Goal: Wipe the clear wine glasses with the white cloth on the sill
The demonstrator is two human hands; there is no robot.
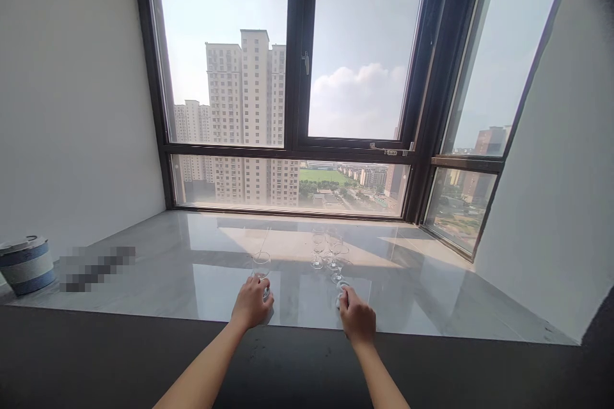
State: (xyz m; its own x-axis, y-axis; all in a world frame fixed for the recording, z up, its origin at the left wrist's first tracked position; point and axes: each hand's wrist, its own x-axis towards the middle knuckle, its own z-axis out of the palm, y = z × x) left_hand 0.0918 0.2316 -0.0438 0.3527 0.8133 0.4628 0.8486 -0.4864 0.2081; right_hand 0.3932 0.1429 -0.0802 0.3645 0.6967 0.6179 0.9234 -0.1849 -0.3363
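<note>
A clear stemmed glass [261,261] is upright in my left hand [252,302], whose fingers are closed round its lower part near the front edge of the sill. My right hand [357,315] is closed on a small, pale, crumpled thing [339,300] that looks like a cloth; the fingers hide most of it. Just beyond the right hand, several clear stemmed glasses stand close together, among them a glass [317,248] on the left of the group and a nearer glass [338,273]. Their outlines partly overlap, and reflections make them hard to separate.
The glossy grey stone sill [158,268] ends at a front edge below my hands. A blue-and-white striped container [27,266] stands at far left, beside a blurred-out patch. Behind the sill is a dark-framed window [290,152]; pale walls close both sides.
</note>
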